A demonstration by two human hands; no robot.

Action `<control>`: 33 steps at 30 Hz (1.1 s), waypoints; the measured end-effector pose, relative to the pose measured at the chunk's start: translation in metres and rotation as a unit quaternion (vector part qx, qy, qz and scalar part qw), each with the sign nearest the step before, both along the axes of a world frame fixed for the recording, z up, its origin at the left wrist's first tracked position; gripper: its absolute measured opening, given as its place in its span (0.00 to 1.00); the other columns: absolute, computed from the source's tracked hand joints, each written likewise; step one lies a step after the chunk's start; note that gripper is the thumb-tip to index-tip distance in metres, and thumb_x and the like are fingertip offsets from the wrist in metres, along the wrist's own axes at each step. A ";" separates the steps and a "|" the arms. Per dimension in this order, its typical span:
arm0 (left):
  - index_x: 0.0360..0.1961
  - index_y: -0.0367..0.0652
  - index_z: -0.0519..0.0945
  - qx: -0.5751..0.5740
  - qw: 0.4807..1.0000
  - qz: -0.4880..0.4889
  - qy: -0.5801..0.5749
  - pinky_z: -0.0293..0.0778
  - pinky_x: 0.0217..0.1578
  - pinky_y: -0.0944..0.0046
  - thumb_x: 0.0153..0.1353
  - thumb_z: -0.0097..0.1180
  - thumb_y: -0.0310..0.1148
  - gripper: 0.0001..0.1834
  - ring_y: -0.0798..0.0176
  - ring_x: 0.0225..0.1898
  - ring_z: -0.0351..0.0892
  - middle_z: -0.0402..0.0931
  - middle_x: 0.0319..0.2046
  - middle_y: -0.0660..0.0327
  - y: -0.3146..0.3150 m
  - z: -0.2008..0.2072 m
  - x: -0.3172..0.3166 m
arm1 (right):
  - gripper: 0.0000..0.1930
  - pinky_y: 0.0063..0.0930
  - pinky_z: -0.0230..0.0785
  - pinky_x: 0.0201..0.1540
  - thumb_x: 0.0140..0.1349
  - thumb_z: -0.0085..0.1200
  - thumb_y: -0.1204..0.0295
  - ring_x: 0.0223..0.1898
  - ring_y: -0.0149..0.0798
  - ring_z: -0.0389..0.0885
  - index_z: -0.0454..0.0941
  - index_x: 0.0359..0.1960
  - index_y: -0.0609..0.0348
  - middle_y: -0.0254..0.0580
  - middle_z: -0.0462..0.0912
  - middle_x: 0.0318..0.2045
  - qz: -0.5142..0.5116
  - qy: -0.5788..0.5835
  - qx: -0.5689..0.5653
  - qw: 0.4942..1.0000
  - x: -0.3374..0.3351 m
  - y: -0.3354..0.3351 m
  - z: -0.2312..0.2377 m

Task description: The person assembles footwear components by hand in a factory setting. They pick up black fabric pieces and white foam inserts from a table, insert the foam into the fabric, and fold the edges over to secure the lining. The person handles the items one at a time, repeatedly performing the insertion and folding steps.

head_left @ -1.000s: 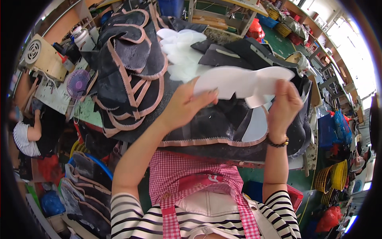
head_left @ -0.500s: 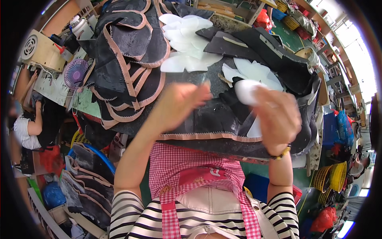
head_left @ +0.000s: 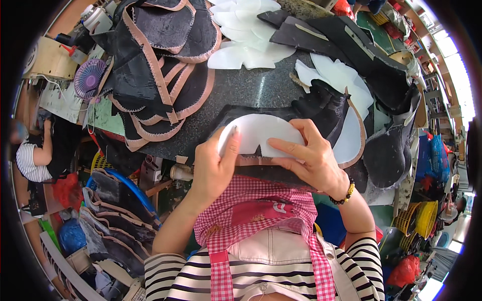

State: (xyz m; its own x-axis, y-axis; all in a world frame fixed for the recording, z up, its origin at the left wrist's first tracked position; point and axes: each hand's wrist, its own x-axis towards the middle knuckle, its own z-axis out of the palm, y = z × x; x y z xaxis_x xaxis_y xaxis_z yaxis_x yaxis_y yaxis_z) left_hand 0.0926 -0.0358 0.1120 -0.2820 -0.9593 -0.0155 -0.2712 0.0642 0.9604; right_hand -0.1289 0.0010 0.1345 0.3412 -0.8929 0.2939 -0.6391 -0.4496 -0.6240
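White and notched, one piece [head_left: 253, 128] is pinched between left hand [head_left: 212, 163] and right hand [head_left: 320, 159].

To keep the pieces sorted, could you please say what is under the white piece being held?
Black material shows beyond the far edge of the white piece, tan trim by its near edge; whatever is directly beneath is covered.

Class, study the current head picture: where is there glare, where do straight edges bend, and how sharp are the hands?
Head view: a pale glare streak on the dark tabletop; head view: windows at right blown out to white, edges curving near the black rim; head view: left hand, right hand and white piece fairly sharp.
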 end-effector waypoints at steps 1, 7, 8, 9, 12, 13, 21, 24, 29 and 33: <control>0.40 0.32 0.81 -0.079 0.995 0.000 -0.068 0.74 0.36 0.57 0.68 0.49 0.38 0.17 0.54 0.37 0.80 0.79 0.39 0.50 -0.002 -0.003 -0.001 | 0.17 0.35 0.76 0.39 0.52 0.65 0.70 0.39 0.50 0.79 0.82 0.46 0.53 0.51 0.73 0.44 -0.006 0.013 -0.001 1.000 -0.001 -0.003 -0.001; 0.34 0.33 0.83 -0.223 0.951 0.027 -0.211 0.64 0.47 0.53 0.62 0.53 0.34 0.14 0.51 0.45 0.72 0.78 0.41 0.54 0.000 -0.018 -0.011 | 0.12 0.36 0.76 0.40 0.54 0.63 0.71 0.39 0.50 0.80 0.84 0.41 0.54 0.52 0.74 0.44 -0.026 0.084 0.001 0.996 0.010 -0.005 -0.013; 0.34 0.33 0.83 -0.215 0.950 0.025 -0.223 0.63 0.48 0.52 0.62 0.53 0.34 0.14 0.51 0.47 0.72 0.78 0.43 0.54 0.001 -0.019 -0.013 | 0.12 0.36 0.76 0.41 0.53 0.63 0.71 0.40 0.50 0.79 0.84 0.40 0.54 0.52 0.74 0.44 -0.029 0.095 0.006 0.995 0.012 -0.004 -0.016; 0.33 0.33 0.83 -0.210 0.952 0.019 -0.224 0.63 0.48 0.52 0.62 0.53 0.34 0.14 0.51 0.47 0.72 0.78 0.43 0.54 0.001 -0.020 -0.012 | 0.12 0.37 0.75 0.43 0.53 0.63 0.71 0.41 0.51 0.79 0.84 0.40 0.55 0.52 0.74 0.45 -0.028 0.127 0.006 0.991 0.014 -0.004 -0.015; 0.36 0.34 0.83 -0.199 0.952 -0.023 -0.233 0.63 0.49 0.51 0.60 0.55 0.35 0.13 0.50 0.49 0.71 0.77 0.44 0.54 -0.002 -0.020 -0.009 | 0.12 0.38 0.74 0.46 0.50 0.62 0.72 0.45 0.52 0.78 0.82 0.37 0.59 0.54 0.74 0.48 -0.026 0.175 -0.009 0.984 0.024 -0.003 -0.011; 0.38 0.35 0.82 -0.210 0.947 -0.077 -0.229 0.62 0.50 0.51 0.60 0.56 0.35 0.13 0.50 0.49 0.71 0.76 0.46 0.55 -0.005 -0.012 -0.004 | 0.12 0.37 0.74 0.47 0.49 0.62 0.72 0.45 0.51 0.78 0.81 0.36 0.61 0.54 0.74 0.47 -0.024 0.161 -0.026 0.986 0.032 -0.003 -0.009; 0.33 0.39 0.80 -0.499 0.768 -0.248 -0.315 0.67 0.52 0.54 0.45 0.61 0.30 0.12 0.57 0.50 0.72 0.74 0.45 0.60 -0.016 -0.012 0.021 | 0.11 0.33 0.74 0.44 0.47 0.57 0.75 0.43 0.49 0.80 0.76 0.34 0.65 0.50 0.81 0.37 0.020 0.195 -0.018 0.980 0.036 -0.006 -0.029; 0.25 0.37 0.80 -0.651 0.676 -0.248 -0.240 0.72 0.50 0.54 0.45 0.60 0.31 0.08 0.58 0.50 0.72 0.74 0.43 0.60 -0.025 0.000 0.005 | 0.13 0.31 0.73 0.40 0.49 0.58 0.69 0.41 0.43 0.80 0.76 0.35 0.63 0.48 0.81 0.35 0.083 0.289 -0.022 0.953 0.035 -0.010 -0.020; 0.34 0.38 0.73 -0.391 0.838 -0.317 -0.209 0.75 0.38 0.54 0.50 0.58 0.26 0.10 0.55 0.36 0.80 0.79 0.33 0.56 -0.049 0.023 0.013 | 0.09 0.38 0.72 0.37 0.56 0.58 0.65 0.36 0.46 0.81 0.78 0.28 0.58 0.45 0.81 0.29 0.033 0.106 -0.153 0.982 0.011 -0.008 -0.007; 0.37 0.42 0.75 -0.444 0.821 -0.258 -0.249 0.64 0.46 0.57 0.41 0.71 0.31 0.21 0.51 0.32 0.80 0.79 0.27 0.59 -0.030 0.097 -0.008 | 0.12 0.42 0.69 0.28 0.62 0.53 0.66 0.24 0.53 0.78 0.77 0.27 0.61 0.52 0.77 0.19 0.030 -0.027 0.023 0.999 0.003 -0.013 0.058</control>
State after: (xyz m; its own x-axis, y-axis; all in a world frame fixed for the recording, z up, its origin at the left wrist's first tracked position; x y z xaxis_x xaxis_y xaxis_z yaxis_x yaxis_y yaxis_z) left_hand 0.0851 -0.0662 0.2091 -0.8259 -0.4086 0.3885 -0.3322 0.9094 0.2504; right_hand -0.1258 -0.0124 0.1925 0.3792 -0.8845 0.2719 -0.5769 -0.4557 -0.6778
